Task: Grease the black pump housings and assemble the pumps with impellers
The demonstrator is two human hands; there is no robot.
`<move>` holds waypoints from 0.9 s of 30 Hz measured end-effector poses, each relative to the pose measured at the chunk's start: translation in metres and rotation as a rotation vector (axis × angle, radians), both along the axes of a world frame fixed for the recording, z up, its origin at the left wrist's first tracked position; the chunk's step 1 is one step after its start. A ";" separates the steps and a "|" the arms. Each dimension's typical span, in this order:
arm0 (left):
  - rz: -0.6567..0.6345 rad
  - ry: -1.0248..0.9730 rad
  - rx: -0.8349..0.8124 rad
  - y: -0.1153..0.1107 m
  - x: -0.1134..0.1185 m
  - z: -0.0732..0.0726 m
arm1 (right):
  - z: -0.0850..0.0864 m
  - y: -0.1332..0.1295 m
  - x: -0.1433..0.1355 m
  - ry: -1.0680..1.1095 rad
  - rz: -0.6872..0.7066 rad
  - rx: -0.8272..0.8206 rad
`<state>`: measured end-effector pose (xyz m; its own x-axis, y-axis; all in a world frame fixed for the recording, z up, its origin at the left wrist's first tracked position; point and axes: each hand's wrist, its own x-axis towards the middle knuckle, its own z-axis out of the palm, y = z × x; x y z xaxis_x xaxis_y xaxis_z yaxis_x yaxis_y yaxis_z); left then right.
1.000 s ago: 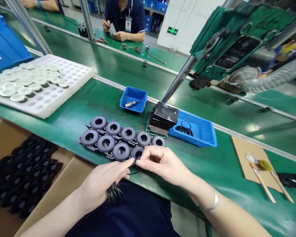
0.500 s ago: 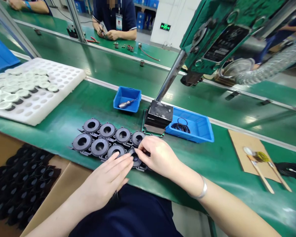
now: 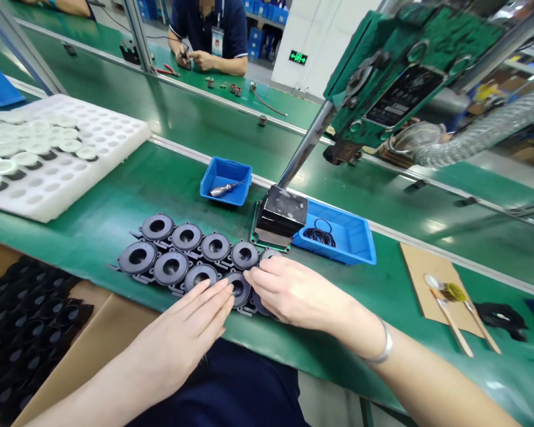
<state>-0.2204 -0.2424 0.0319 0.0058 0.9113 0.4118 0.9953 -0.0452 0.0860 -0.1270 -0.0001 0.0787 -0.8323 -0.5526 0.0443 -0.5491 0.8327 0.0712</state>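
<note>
Black round housings (image 3: 171, 280) with ring-shaped tops and central holes stand in two rows on the green workbench (image 3: 356, 362). My left hand (image 3: 184, 332) lies over the near row with its fingers stretched out and together; the fingertips rest at the rims of two housings. At the right end of the rows, my right hand (image 3: 293, 287) is closed, thumb and fingers bent together over the last housings. Whatever is between those fingers is hidden. The hand also covers most of the housings beneath it.
A green press (image 3: 396, 77) rises behind the rows on a black base (image 3: 281, 210). Blue bins hold a screwdriver (image 3: 222, 190) and black rubber rings (image 3: 319, 236). A white foam tray (image 3: 115, 133) stands left; brushes (image 3: 454, 326) lie right. A person (image 3: 208, 29) works across the bench.
My right hand has moved right along the rows, uncovering more of the fourth housings. My left hand stays flat over the near row. The view has shifted slightly.
</note>
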 end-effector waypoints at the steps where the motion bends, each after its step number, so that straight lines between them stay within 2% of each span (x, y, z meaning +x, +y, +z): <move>1: 0.001 -0.002 0.002 0.000 0.001 -0.001 | 0.001 0.001 0.002 -0.010 0.015 -0.005; 5: 0.024 -0.017 0.000 -0.002 0.005 -0.007 | 0.000 0.000 0.011 -0.027 -0.008 -0.169; 10: 0.008 0.015 0.008 -0.002 0.006 -0.006 | -0.014 -0.009 0.022 0.012 -0.092 -0.395; 16: 0.007 0.068 0.040 -0.002 0.010 -0.004 | -0.025 -0.031 0.033 0.070 -0.189 -0.520; 19: 0.033 0.065 0.034 -0.002 0.014 -0.009 | -0.021 -0.036 0.035 0.088 -0.241 -0.642; 22: 0.056 0.032 0.056 0.001 0.013 -0.008 | -0.010 -0.037 0.037 0.151 -0.389 -0.890; 24: 0.102 -0.040 0.102 0.005 0.010 -0.002 | -0.001 -0.041 0.038 0.036 -0.454 -1.012; 27: 0.157 -0.203 0.157 0.014 0.006 0.008 | 0.005 -0.053 0.038 -0.288 -0.410 -1.119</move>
